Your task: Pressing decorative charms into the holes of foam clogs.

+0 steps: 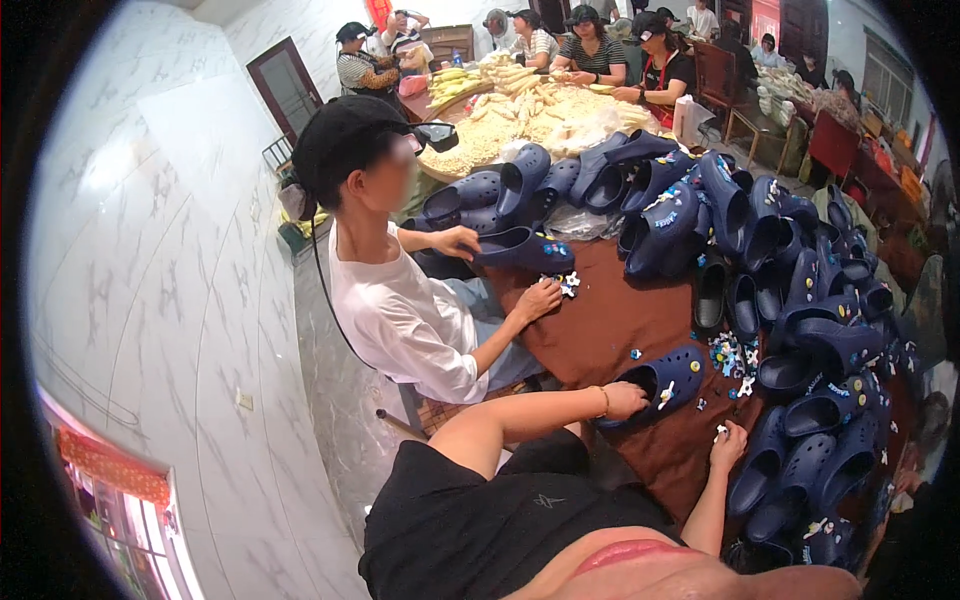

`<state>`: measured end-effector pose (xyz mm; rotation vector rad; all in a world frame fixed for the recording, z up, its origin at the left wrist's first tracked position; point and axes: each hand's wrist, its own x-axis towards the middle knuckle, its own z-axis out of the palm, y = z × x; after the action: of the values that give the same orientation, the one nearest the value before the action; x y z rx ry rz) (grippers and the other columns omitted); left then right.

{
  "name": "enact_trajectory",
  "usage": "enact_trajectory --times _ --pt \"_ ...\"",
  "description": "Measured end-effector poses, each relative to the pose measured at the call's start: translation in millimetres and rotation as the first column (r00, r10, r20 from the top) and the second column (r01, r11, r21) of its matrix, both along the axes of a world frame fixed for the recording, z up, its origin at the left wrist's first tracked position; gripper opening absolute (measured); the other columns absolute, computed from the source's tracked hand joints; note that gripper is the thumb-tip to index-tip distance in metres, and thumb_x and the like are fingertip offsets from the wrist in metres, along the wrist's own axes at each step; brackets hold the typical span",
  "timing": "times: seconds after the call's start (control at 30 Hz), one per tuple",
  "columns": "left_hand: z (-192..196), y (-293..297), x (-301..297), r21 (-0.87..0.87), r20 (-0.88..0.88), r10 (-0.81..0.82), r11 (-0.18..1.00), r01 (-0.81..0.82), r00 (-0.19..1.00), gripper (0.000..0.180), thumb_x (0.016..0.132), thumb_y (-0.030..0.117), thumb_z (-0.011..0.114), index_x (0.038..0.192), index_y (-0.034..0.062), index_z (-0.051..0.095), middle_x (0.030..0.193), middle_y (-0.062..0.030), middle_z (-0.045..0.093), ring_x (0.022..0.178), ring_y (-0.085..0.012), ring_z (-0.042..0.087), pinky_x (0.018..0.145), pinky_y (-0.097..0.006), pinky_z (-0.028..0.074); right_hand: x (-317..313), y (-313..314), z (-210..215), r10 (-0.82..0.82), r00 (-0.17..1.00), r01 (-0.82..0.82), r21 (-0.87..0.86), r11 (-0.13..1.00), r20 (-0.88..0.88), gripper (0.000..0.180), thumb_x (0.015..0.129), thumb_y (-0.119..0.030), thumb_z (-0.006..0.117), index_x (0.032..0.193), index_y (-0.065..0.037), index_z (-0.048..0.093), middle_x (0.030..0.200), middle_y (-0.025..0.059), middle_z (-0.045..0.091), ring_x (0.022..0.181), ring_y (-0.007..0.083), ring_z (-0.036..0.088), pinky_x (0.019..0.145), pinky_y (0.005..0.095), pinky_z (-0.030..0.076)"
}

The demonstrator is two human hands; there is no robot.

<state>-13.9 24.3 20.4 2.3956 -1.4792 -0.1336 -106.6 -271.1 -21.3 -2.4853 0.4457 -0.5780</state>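
Observation:
A navy foam clog [678, 375] lies at the table's near edge, a white charm and a yellow one fixed in the holes of its upper. My left hand [627, 400] closes on its rim, with the fingers partly hidden inside the opening. To the right, my right hand [731, 446] pinches a small white shoe charm [721, 430] just above the brown tablecloth [600, 325]. Beyond that hand is a loose pile of blue and white charms [730, 352].
Heaped navy clogs [800, 330] line the right and far sides of the table. At my left sits a co-worker [390, 290] in a white shirt, holding another clog [525, 250]. Behind, several people sit around a table piled with peeled corn [520, 110].

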Motion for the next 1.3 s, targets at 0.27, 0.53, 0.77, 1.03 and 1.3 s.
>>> enact_trajectory --times 0.27,0.53,0.77,1.03,1.3 --pt "68.8 70.3 -64.8 -0.278 -0.475 0.246 0.869 -0.409 0.845 0.016 0.074 0.014 0.054 0.083 0.0027 0.061 0.081 -0.0129 0.060 0.079 -0.0274 0.057 0.070 -0.034 0.045 4.0 -18.4 -9.8 0.020 0.999 -0.014 0.204 0.979 -0.028 0.028 0.069 -0.003 0.055 0.098 -0.003 0.056 0.097 0.0120 0.051 0.083 0.0222 0.053 0.075 0.0288 0.042" --pt "-71.3 147.9 -171.5 0.337 -0.601 0.787 0.410 -0.847 0.142 0.071 0.076 0.041 0.051 0.129 0.0010 0.025 0.122 -0.0260 0.038 0.110 -0.0392 0.040 0.093 -0.038 0.032 2.4 2.4 0.9 -0.047 0.996 0.040 0.095 0.995 0.075 0.021 0.074 -0.011 0.054 0.092 -0.002 0.057 0.094 0.0134 0.053 0.088 0.0279 0.051 0.079 0.0355 0.040" --pt "51.3 133.2 -147.5 0.504 -0.796 0.582 0.789 -0.351 0.165 0.069 0.078 0.039 0.053 0.126 -0.0055 0.029 0.127 -0.0206 0.036 0.120 -0.0285 0.032 0.098 -0.032 0.027 -4.2 6.7 -5.1 -0.089 0.987 0.093 -0.026 0.995 0.135 0.018 0.073 -0.010 0.054 0.089 -0.003 0.057 0.093 0.0130 0.054 0.089 0.0296 0.050 0.079 0.0384 0.038" --pt "126.4 106.4 -79.4 0.186 -0.603 0.129 0.982 -0.018 0.788 0.054 0.081 0.036 0.050 0.119 -0.0010 0.042 0.123 -0.0183 0.041 0.115 -0.0262 0.039 0.094 -0.032 0.031 -7.8 7.2 -8.2 -0.095 0.983 0.103 -0.043 0.994 0.155 0.019 0.072 -0.008 0.055 0.090 -0.005 0.057 0.096 0.0130 0.052 0.092 0.0303 0.048 0.080 0.0395 0.037" --pt "245.9 38.3 -48.0 -0.309 -0.797 -0.224 0.949 -0.060 0.560 0.054 0.086 0.031 0.046 0.127 -0.0006 0.030 0.130 -0.0131 0.034 0.121 -0.0217 0.031 0.099 -0.031 0.023 0.0 8.8 -5.5 -0.138 0.969 0.144 -0.015 0.989 0.205 0.016 0.070 -0.010 0.056 0.085 -0.007 0.057 0.093 0.0093 0.051 0.091 0.0291 0.047 0.078 0.0413 0.035"
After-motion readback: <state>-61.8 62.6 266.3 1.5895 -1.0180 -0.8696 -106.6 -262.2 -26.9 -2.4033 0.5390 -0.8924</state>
